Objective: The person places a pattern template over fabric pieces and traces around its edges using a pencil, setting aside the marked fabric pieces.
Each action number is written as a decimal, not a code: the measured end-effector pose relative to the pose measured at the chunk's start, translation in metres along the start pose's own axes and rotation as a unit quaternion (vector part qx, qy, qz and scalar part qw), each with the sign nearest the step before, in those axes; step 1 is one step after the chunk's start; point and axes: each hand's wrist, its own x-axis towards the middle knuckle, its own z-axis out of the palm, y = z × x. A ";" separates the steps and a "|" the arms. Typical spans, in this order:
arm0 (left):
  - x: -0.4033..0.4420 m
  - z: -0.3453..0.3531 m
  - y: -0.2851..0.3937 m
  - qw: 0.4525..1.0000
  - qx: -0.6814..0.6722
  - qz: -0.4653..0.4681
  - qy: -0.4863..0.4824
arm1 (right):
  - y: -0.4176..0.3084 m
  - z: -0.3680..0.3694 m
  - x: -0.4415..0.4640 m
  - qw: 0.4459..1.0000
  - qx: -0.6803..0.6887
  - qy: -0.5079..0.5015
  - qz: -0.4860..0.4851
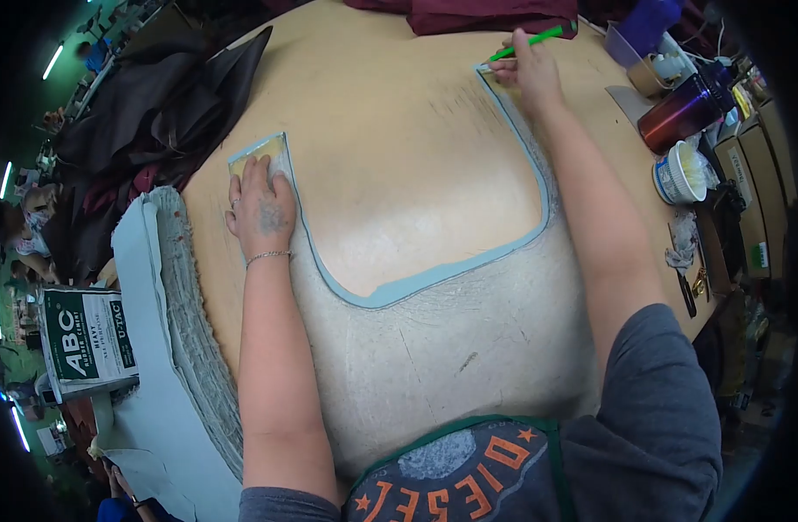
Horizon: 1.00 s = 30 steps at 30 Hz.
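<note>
My left hand (pixel 261 209) lies flat with fingers stretched on the left arm of a large U-shaped greyish template (pixel 434 361). A light blue border (pixel 434 283) shows along the template's inner edge, with a thin dark line beside it. At the far tip of the right arm, my right hand (pixel 531 71) grips a green pen (pixel 538 41). The pen slants, its lower end close to the blue border at the corner. Whether the tip touches the surface I cannot tell.
Blue sheets (pixel 147 261) are stacked at left beside an ABC rubber cement can (pixel 87 335). Dark material (pixel 155 113) lies at the far left, maroon fabric (pixel 469 16) at the far edge. A tumbler (pixel 684 109), white tub (pixel 680 172) and scissors (pixel 699 285) are at right.
</note>
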 end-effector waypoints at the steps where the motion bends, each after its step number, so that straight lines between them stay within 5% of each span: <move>1: 0.000 0.000 0.000 1.000 0.000 0.000 -0.001 | 0.011 0.002 -0.003 0.999 -0.009 0.011 -0.035; 18: -0.001 -0.005 0.003 1.000 -0.003 -0.012 -0.017 | 0.043 0.004 -0.008 0.937 -0.292 0.068 -0.178; 30: -0.001 -0.004 0.001 1.000 0.006 -0.003 -0.019 | 0.010 -0.079 -0.144 0.974 -0.205 0.016 -0.093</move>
